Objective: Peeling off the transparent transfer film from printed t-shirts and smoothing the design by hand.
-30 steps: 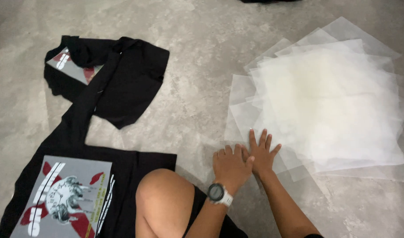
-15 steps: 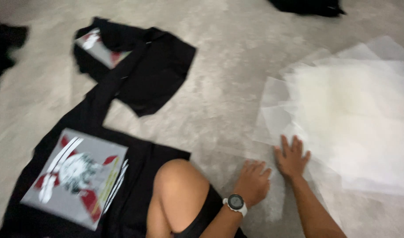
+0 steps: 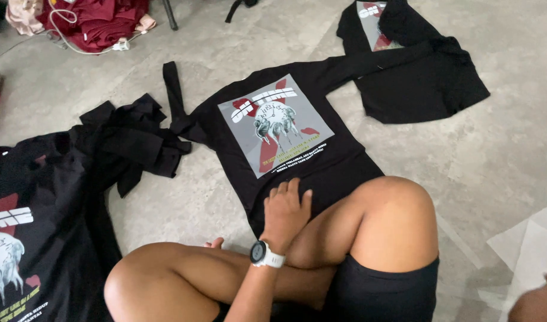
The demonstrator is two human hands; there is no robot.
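Observation:
A black long-sleeved shirt lies flat on the floor in front of me, with a grey, red and white printed panel facing up. My left hand, a white watch on its wrist, rests on the shirt's lower hem beside my raised knee, its fingers curled onto the fabric. Only a sliver of my right hand shows at the bottom right corner, next to clear plastic bags; its fingers are hidden.
A second black shirt lies folded at the top right. Crumpled black cloth and another printed black shirt cover the floor on the left. Dark red garments are heaped at the top left. My crossed legs fill the foreground.
The view has swung left, from the stack of plastic bags to the printed shirt. My left hand has left the bags and now sits on the shirt's hem.

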